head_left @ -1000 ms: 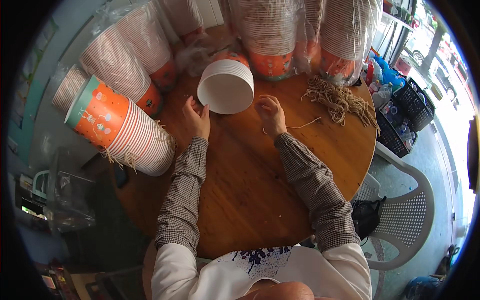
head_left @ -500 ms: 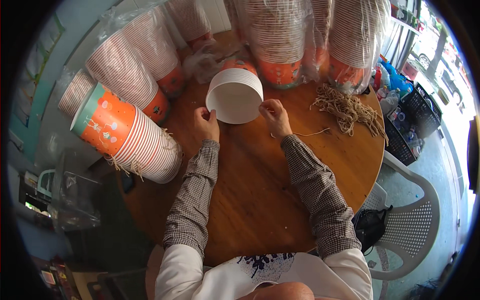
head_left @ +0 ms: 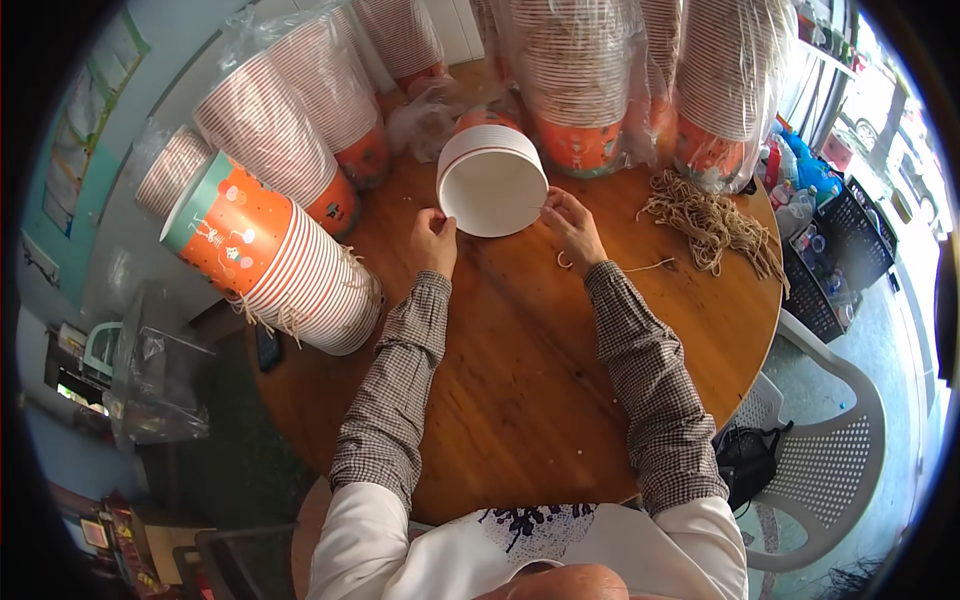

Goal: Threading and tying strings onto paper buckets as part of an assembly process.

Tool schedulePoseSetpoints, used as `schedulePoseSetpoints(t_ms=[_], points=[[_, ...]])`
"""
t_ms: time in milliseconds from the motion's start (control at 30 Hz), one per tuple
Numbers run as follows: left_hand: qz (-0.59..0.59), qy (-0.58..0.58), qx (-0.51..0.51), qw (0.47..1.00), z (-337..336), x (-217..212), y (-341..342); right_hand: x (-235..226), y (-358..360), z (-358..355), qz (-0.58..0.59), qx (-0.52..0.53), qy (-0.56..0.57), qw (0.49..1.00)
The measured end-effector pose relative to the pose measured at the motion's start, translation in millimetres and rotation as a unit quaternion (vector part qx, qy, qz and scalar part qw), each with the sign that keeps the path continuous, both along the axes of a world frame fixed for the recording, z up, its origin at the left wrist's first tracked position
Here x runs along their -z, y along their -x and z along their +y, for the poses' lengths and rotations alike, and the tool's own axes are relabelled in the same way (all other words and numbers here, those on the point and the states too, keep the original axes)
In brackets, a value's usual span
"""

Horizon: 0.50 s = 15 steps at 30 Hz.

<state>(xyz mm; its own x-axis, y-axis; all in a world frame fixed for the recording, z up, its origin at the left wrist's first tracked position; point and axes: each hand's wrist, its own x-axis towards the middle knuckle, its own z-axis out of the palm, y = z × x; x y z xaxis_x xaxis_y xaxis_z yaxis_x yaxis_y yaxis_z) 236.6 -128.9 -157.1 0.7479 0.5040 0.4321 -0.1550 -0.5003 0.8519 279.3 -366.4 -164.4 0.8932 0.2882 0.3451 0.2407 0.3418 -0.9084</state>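
A short stack of white paper tubs (head_left: 492, 190) lies tipped on the wooden table, its open mouth facing me. At the left of its rim is my left hand (head_left: 434, 243), thumb and fingers pinched together; what they hold, if anything, is too small to make out. On the opposite side, my right hand (head_left: 573, 228) is closed in a pinch by the rim, with a thin bit of string at its fingertips. A beige string (head_left: 652, 266) curls out below that hand and trails to the right across the wood.
Tall stacks of orange-bottomed tubs in clear plastic (head_left: 575, 90) line the far side. A leaning tub stack (head_left: 300, 270) with string tied on it stands at left. A heap of beige string (head_left: 708, 225) lies right, beyond it a black crate (head_left: 815, 285) and white chair (head_left: 830, 455).
The whole view has shifted slightly. My right fingers have moved up along the rim, and a small curl of string now shows below them. My left hand stays at the rim's left side.
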Motion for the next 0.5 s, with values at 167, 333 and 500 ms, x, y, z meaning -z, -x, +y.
schedulePoseSetpoints(t_ms=[167,333,500], points=[[0.014,-0.032,0.042,0.998,7,5,5,-6,1,2,-0.018,0.065,0.022,0.997],[0.039,0.088,0.104,0.99,-3,3,15,-14,7,-22,0.019,0.023,0.054,0.998],[-0.073,-0.083,0.076,0.991,-6,-4,38,-18,10,-38,0.018,-0.021,0.02,0.999]])
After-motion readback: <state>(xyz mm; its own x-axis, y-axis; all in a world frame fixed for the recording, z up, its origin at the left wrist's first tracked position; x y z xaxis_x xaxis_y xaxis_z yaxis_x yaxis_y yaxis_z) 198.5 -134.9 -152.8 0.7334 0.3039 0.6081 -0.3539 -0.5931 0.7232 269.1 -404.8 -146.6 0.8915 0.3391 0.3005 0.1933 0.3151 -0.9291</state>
